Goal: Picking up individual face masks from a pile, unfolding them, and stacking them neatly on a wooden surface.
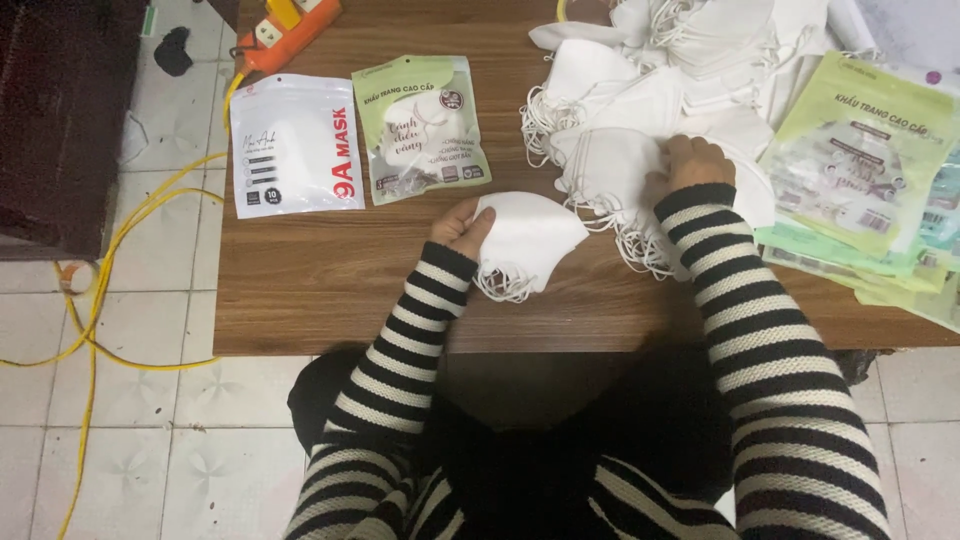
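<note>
Tabletop (320, 290): brown wood grain, the landmark for all entries.

Mask heap (690, 60): loose white face masks with ear loops, at the tabletop's far right.

Pouch stack (870, 160): pale green printed pouches, at the tabletop's right edge, just beside the heap.

White pouch (292, 145): flat, on the tabletop's far left.

Green pouch (420, 125): flat, just right of the white pouch.

Small mask stack (525, 245): white, folded, at the tabletop's near middle, gripped by the left hand (462, 228), fingers clenched around its left edge.

Right hand (692, 162): fingers curled down onto masks at the heap's near edge; whether they grasp one, cannot tell.

Power strip (285, 28): orange, at the tabletop's far left corner.
</note>
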